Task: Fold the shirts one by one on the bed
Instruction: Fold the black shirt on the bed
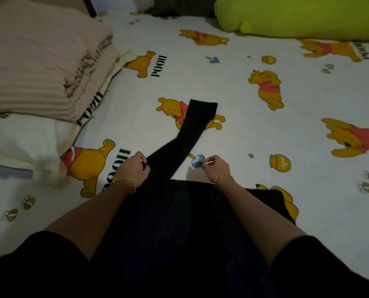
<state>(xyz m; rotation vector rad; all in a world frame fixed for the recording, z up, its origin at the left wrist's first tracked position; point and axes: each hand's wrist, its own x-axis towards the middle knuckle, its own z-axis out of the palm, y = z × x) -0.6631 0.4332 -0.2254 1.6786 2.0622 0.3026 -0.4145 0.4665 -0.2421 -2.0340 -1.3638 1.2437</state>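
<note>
While the black shirt [179, 211] lies spread on the bed [265, 130] close to the person, its long sleeve [192, 130] is stretched away across the printed sheet. The sleeve's left edge is pinched by the curled fingers of the left hand [136, 168]. The right hand [214, 167] is held just beside the sleeve, fingers curled; whether anything is gripped cannot be told. A folded beige blanket [39, 61] is stacked on a pillow [22, 145] at the left, and a green cushion [297, 16] is seen far off.

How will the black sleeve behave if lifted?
Likely floppy: the sleeve lies flat, bent where the left hand grips it. Probably light: thin fabric. Should drag, not roll, on the sheet.
</note>
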